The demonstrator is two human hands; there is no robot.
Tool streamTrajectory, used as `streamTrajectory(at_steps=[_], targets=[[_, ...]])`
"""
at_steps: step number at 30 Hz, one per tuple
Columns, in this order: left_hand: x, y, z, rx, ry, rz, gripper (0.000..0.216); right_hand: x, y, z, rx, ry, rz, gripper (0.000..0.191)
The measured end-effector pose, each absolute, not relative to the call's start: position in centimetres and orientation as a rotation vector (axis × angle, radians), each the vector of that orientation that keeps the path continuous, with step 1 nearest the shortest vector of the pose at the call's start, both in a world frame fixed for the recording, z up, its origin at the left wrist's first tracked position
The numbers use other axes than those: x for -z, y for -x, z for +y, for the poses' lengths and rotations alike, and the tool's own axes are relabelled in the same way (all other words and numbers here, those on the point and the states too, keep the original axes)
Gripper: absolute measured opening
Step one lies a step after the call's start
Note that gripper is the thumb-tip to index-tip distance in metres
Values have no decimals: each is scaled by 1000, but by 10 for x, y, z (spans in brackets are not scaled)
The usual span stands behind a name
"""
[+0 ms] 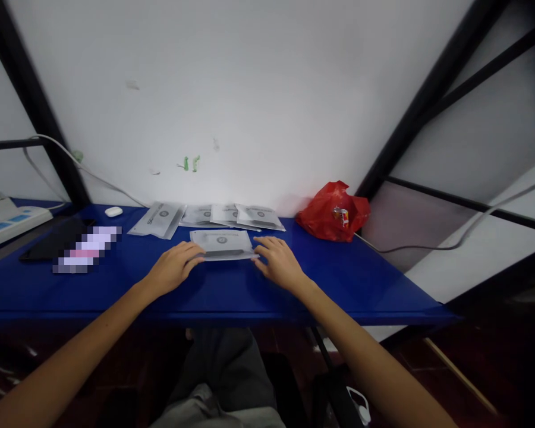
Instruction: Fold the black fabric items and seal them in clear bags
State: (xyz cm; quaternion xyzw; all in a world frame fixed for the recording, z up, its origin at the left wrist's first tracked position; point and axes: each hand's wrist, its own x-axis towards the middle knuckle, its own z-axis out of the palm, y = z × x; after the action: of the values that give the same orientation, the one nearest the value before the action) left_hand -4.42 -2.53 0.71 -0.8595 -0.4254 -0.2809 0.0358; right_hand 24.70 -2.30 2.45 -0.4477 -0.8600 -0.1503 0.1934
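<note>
A flat silver-grey pouch point(222, 242) lies on the blue table point(232, 291) in front of me. My left hand point(173, 268) rests on the table with its fingertips touching the pouch's left edge. My right hand point(279, 261) lies flat, fingers stretched out, against the pouch's right edge. Neither hand has lifted it. Behind the pouch, several more grey pouches point(214, 217) lie in a row along the white wall.
A crumpled red plastic bag point(334, 211) sits at the back right of the table. At the left lie a dark flat object point(53, 241), a small white case point(113, 211) and a white power strip point(9, 220). Black frame bars rise at both sides.
</note>
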Motion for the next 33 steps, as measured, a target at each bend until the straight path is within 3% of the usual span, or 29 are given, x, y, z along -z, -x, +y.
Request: streamTrajectory(at_steps=[4,7,19,27,33], targets=[[6,51,-20,834,2664,-1664,45,0,-265,-14,131,1498,-2251,42],[20,58,-16,707,2646,-1793,50,15,-273,-12,-49,1621,-2220,49],[20,51,-29,693,2621,-1629,37,15,-259,-5,-122,1533,-2141,47],[-16,5,-64,670,2909,-1177,35,20,-242,36,-173,1549,-2159,51],[-30,-32,-18,768,2783,-1176,38,24,-250,37,-88,1514,-1971,52]])
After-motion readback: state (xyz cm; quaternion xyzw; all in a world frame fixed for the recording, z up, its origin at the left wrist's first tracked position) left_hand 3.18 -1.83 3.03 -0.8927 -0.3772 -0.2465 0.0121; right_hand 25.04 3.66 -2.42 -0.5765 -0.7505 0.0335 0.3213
